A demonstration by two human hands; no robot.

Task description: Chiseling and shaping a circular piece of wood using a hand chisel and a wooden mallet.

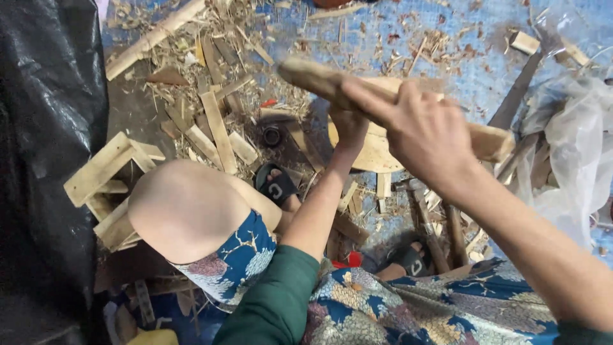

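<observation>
A small wooden frame (105, 185) lies at left among scraps. The left hand (348, 128) steadies a round wooden disc (370, 153) on the floor, its grip hidden. The right hand (424, 137), grip clamped, raises a wooden club (319, 76) over it.

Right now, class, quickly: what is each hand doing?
Left hand: grips the wooden piece from below; fingers hidden.
Right hand: closed around the same wooden piece.
</observation>
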